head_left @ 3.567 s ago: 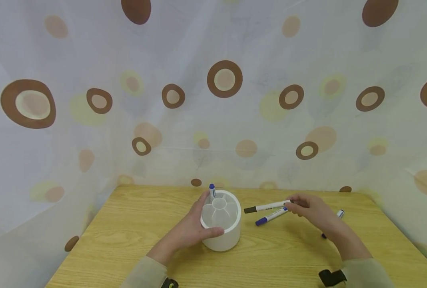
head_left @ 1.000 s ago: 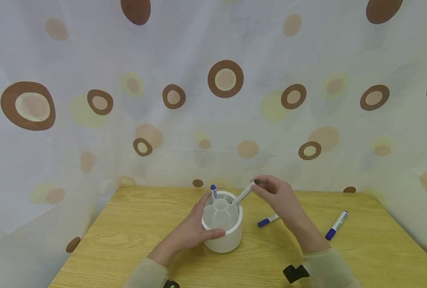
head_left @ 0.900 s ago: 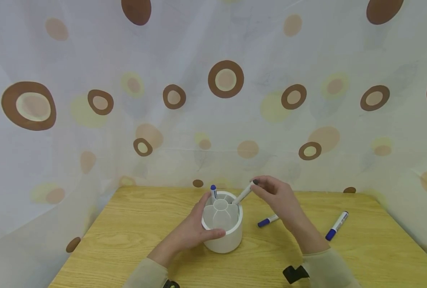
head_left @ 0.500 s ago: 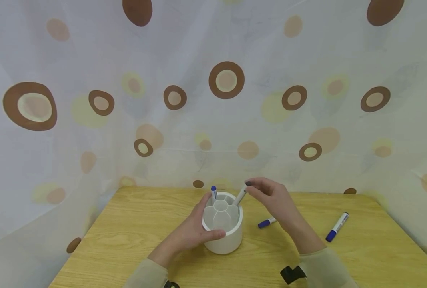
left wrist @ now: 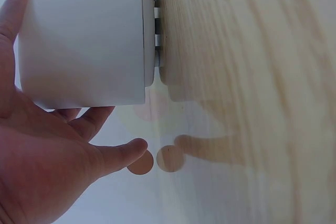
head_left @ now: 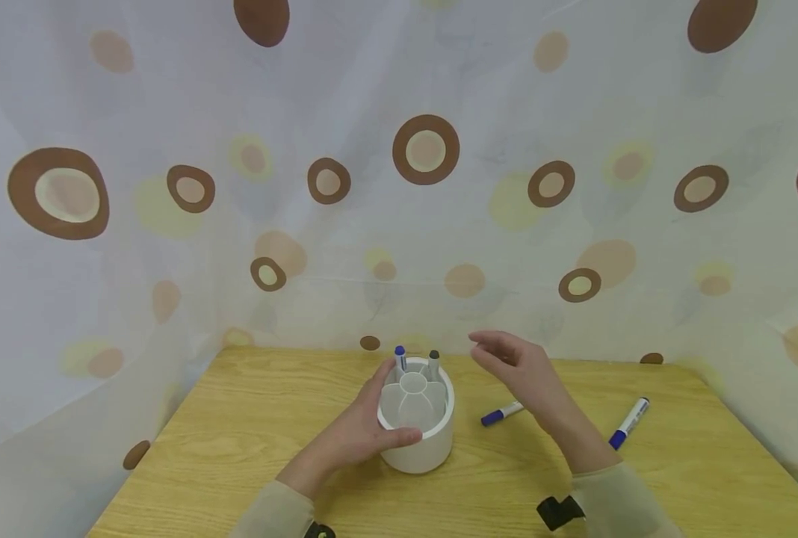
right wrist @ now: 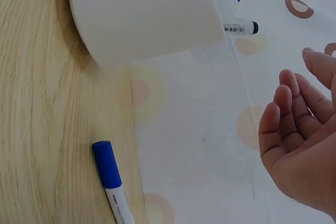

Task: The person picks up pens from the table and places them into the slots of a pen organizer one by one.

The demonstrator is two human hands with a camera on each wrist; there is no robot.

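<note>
My left hand (head_left: 355, 430) grips a round white pen holder (head_left: 432, 448) with several compartments, thumb on the near rim and fingers round the far left side. In the left wrist view its white wall (left wrist: 84, 40) fills the upper left, held between thumb and fingers. Two markers stand in back compartments: one with a blue end (head_left: 400, 359) at the left, one with a black end (head_left: 434, 365) at the right. My right hand (head_left: 523, 377) hovers to the right of the holder, fingers loosely bent with nothing between them; the right wrist view shows this hand (right wrist: 299, 145) apart from the black-ended marker (right wrist: 239, 27).
A blue-capped white marker (head_left: 501, 413) lies on the wooden table (head_left: 237, 418), partly hidden behind the right hand. Farther right lies another blue-capped marker (head_left: 629, 424). A patterned curtain (head_left: 345, 232) with brown circles hangs behind the table and along both sides.
My right hand carried the black-ended marker from the table to the holder, stood it in the back right compartment, let go and drew back slightly right. The left hand kept its grip.
</note>
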